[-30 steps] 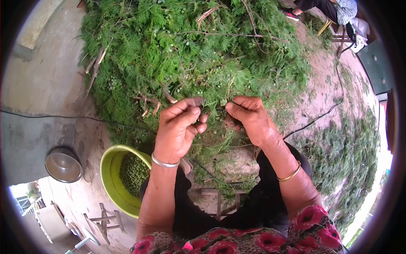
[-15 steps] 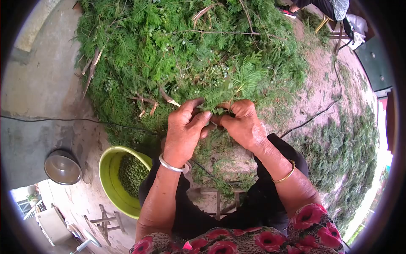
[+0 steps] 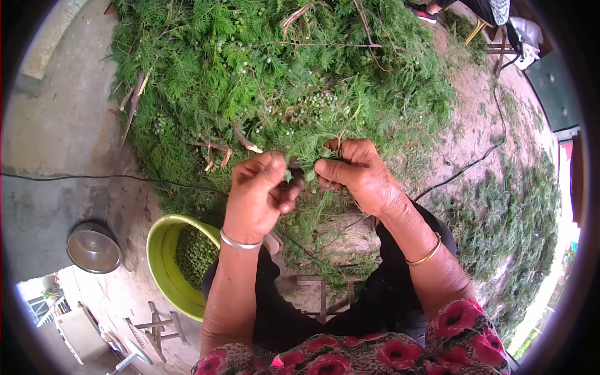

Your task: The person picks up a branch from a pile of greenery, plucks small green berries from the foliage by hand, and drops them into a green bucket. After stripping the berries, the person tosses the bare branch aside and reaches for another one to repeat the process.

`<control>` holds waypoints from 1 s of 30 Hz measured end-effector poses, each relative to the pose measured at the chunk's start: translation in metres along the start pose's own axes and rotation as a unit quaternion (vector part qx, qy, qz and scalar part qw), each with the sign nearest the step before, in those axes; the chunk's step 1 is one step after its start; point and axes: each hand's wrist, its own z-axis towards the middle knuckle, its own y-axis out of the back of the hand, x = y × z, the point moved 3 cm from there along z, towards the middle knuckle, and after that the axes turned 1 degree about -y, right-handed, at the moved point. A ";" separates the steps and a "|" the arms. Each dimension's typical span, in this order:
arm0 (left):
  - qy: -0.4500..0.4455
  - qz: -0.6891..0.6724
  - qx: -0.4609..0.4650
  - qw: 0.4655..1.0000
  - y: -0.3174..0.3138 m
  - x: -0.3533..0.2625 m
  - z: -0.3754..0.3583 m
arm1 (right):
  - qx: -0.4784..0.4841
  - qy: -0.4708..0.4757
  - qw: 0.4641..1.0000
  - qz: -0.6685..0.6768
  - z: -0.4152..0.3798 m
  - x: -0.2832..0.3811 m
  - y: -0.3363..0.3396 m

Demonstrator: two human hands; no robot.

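My right hand (image 3: 362, 175) is closed on a small green sprig (image 3: 307, 150), thumb pressed over its stem. Just left of it, my left hand (image 3: 259, 194) has its fingers curled around a small green berry (image 3: 287, 175) near the sprig's lower end. Both hands are above the near edge of a large heap of green branches (image 3: 231, 81), which carries pale berry clusters. A yellow-green bucket (image 3: 164, 275), partly filled with green berries (image 3: 195, 255), stands to the left of my legs.
A metal bowl (image 3: 94, 248) lies at the left, near a small wooden stool (image 3: 159, 325). Black cables (image 3: 481, 164) cross the floor. More cut greenery (image 3: 506, 231) is spread at the right. Part of another person (image 3: 478, 9) shows at the top right.
My left hand has moved left and down, away from my right hand, and its fingers have turned upward. The sprig in my right hand now leans to the left.
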 end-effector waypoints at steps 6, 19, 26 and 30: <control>-0.094 0.381 0.014 0.920 -0.018 0.006 0.002 | -0.021 0.018 0.991 -0.133 -0.002 0.002 0.002; -0.063 -0.058 0.006 0.996 0.005 -0.012 0.013 | 0.138 -0.017 0.967 -0.213 -0.004 0.003 0.000; -0.109 0.231 -0.021 0.966 -0.007 -0.014 0.009 | 0.215 -0.046 0.889 -0.402 -0.009 -0.003 -0.008; -0.067 0.128 -0.059 0.988 0.004 -0.010 0.012 | 0.241 -0.082 0.883 -0.395 -0.010 0.002 -0.011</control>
